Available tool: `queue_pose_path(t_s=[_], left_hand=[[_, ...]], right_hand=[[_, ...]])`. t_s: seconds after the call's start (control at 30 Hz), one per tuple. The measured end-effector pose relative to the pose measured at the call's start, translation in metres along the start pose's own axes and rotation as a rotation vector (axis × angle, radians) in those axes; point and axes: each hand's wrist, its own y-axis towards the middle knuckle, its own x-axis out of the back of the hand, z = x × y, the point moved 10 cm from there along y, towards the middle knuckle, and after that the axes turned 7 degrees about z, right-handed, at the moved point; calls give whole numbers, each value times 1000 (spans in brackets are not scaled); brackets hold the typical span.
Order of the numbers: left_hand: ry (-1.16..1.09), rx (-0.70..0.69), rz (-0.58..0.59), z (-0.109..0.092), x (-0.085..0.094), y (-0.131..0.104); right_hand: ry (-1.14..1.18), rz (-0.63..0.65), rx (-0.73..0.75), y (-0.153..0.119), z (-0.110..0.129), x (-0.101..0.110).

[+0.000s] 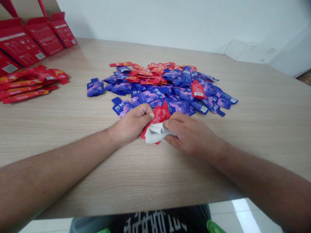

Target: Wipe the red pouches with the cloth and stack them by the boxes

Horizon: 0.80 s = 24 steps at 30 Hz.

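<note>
My left hand is closed on the edge of a red sachet, thumb on top, just above the table. A folded white cloth or tissue is pinched in my right hand and lies against the lower part of that sachet, covering some of it. Right behind both hands spreads a heap of blue-purple sachets, with red and orange sachets on its far side. One small red sachet rests on top of the heap at the right.
At the left, red and orange sachets lie stacked in front of several red boxes. The wooden table meets a white wall at the back. Its front edge runs close to my body.
</note>
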Motion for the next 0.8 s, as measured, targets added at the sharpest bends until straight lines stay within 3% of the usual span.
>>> queue_pose_path(t_s=[0.07, 0.23, 0.43, 0.6, 0.8], left_hand=[[17, -3, 5, -1, -1, 0], [-37, 16, -5, 2, 0, 1], [25, -8, 6, -1, -1, 0], [-17, -1, 2, 1, -1, 0], [47, -18, 15, -2, 0, 1]], right_hand=[[8, 29, 23, 0, 3, -3], [-43, -142, -190, -2, -29, 15], [-8, 27, 21, -1, 5, -2], [-48, -144, -208, -2, -30, 17], [-11, 40, 33, 0, 6, -4]])
